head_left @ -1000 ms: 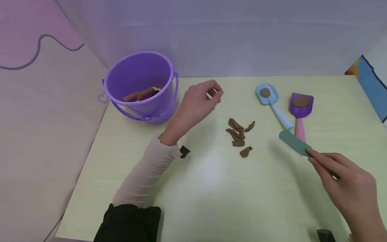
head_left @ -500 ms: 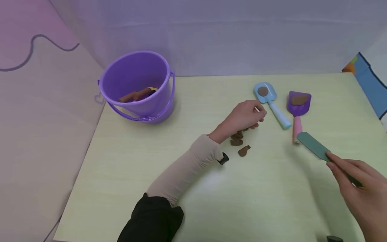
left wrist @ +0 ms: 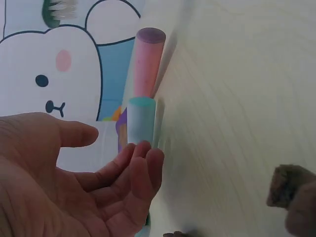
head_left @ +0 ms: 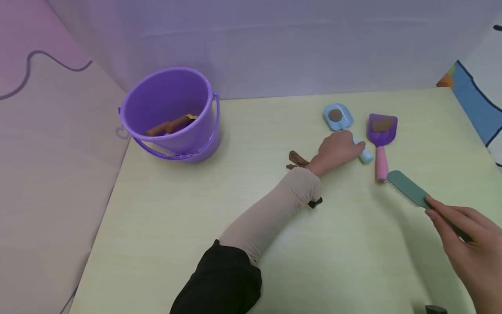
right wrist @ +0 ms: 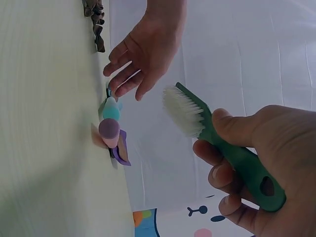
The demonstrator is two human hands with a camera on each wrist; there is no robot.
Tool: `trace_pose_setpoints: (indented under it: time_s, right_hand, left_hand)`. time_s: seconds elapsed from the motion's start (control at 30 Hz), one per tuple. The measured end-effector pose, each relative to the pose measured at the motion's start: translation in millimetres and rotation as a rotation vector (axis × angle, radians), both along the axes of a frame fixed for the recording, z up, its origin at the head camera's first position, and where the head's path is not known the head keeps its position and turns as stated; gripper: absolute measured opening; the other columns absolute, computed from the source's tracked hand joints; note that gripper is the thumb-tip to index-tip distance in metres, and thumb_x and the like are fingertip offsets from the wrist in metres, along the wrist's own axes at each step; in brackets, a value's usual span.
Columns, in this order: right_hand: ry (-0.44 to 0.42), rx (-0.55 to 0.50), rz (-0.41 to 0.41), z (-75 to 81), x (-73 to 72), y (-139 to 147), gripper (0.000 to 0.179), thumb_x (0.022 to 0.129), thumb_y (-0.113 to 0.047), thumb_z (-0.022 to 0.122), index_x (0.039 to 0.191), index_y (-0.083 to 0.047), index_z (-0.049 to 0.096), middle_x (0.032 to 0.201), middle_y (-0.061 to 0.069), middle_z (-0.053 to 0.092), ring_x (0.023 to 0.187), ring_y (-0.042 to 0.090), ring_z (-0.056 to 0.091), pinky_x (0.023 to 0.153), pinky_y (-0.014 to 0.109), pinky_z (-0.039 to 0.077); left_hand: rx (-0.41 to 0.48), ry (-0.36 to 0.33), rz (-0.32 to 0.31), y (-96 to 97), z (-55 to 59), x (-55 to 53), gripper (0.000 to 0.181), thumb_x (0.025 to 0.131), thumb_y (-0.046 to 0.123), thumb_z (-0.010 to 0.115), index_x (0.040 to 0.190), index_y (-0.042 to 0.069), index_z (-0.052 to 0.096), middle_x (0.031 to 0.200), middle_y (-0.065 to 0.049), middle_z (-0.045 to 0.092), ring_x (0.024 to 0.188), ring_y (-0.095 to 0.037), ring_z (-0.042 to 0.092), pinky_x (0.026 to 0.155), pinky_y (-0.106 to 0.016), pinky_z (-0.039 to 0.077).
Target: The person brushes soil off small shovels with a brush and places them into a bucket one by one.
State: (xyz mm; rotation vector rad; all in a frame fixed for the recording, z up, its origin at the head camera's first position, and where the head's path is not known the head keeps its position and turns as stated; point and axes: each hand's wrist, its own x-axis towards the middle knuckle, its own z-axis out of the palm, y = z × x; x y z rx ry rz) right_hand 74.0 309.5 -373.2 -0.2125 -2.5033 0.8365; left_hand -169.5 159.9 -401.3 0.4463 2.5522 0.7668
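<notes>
In the head view my left hand (head_left: 338, 149) reaches over the handle of a light blue toy shovel (head_left: 347, 118), partly hiding it. The left wrist view shows that hand's thumb and bent fingers apart, with a gap between them beside the blue handle (left wrist: 141, 121). Beside it lies a purple toy shovel (head_left: 381, 139) with a pink handle. My right hand (head_left: 470, 244) holds a green brush (head_left: 408, 188) in the air; its white bristles (right wrist: 182, 111) show in the right wrist view. Brown curled pieces (head_left: 298, 158) lie partly hidden under the left wrist.
A purple bucket (head_left: 205, 146) stands at the back left, its handle hanging down in front. Inside lie brown objects (head_left: 169, 127) with a yellow part. A pale curtain (head_left: 274, 56) rises behind the table (head_left: 157, 226).
My left hand has moved right and across the brown pieces to the blue shovel's handle. The right hand has shifted right, still holding the brush, and stays nearly still lately.
</notes>
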Motion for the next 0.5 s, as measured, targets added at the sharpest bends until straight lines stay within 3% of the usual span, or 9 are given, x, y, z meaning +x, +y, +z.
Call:
trace_pose_setpoints:
  time_s: [0.07, 0.13, 0.33, 0.5]
  right_hand:
    - [-0.005, -0.004, -0.005, 0.1, 1.1, -1.2, 0.025, 0.094, 0.004, 0.073, 0.118, 0.001, 0.077, 0.098, -0.045, 0.049, 0.073, -0.018, 0.041, 0.062, 0.001, 0.032]
    - [-0.012, -0.008, -0.014, 0.3, 2.2, -2.2, 0.025, 0.094, 0.004, 0.072, 0.119, 0.0, 0.076, 0.098, -0.045, 0.049, 0.073, -0.017, 0.04, 0.062, 0.001, 0.032]
    - [-0.014, -0.001, -0.014, -0.9, 5.3, -2.8, 0.027, 0.092, 0.005, 0.074, 0.118, -0.001, 0.077, 0.099, -0.047, 0.05, 0.073, -0.019, 0.041, 0.061, 0.001, 0.033]
    - [-0.007, 0.006, 0.0, -3.3, 7.8, -1.9, 0.027, 0.09, 0.005, 0.076, 0.117, -0.002, 0.078, 0.1, -0.048, 0.051, 0.072, -0.02, 0.041, 0.06, 0.002, 0.033]
  left_hand:
    - [-0.084, 0.043, 0.007, 7.3, 0.1, 3.3, 0.051, 0.103, 0.055, 0.051, 0.064, 0.022, 0.046, 0.061, 0.008, 0.044, 0.054, -0.007, 0.041, 0.046, -0.024, 0.033]
    - [-0.128, 0.068, 0.005, 7.4, 10.7, 12.1, 0.054, 0.103, 0.061, 0.048, 0.066, 0.022, 0.047, 0.064, 0.008, 0.043, 0.055, -0.007, 0.039, 0.046, -0.025, 0.032]
    - [-0.237, 0.14, 0.032, 19.5, 7.0, 17.8, 0.059, 0.101, 0.071, 0.041, 0.065, 0.024, 0.047, 0.066, 0.008, 0.05, 0.059, -0.007, 0.046, 0.049, -0.026, 0.038]
    - [-0.293, 0.16, 0.062, 24.0, 2.9, 16.8, 0.054, 0.101, 0.062, 0.046, 0.062, 0.025, 0.048, 0.066, 0.009, 0.055, 0.061, -0.007, 0.051, 0.051, -0.026, 0.04]
